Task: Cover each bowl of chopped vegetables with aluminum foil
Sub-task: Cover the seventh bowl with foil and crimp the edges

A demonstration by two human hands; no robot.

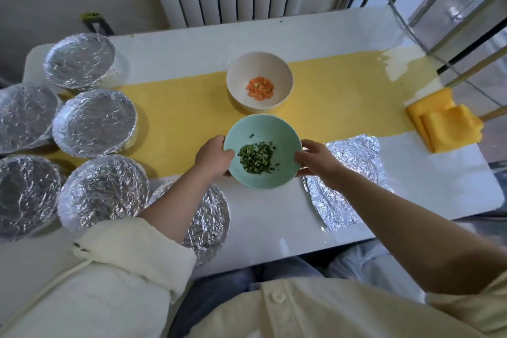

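Green bowl (262,151) of chopped greens: left hand (212,156) and right hand (318,158) clasp opposite rims, near the table's (274,230) front edge. Foil sheet (348,173): flat, just right. White bowl (259,81) of carrot: uncovered, behind, on yellow runner (175,107). Foil-covered bowls (94,123): left end. Folded cloth (445,123): right edge.

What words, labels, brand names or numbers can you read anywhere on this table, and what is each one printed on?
None can be read.
The pale green bowl of chopped green vegetables, the white bowl of diced carrot and the loose crumpled foil sheet carry no print.
The small black and yellow object behind the table is too blurred to tell.
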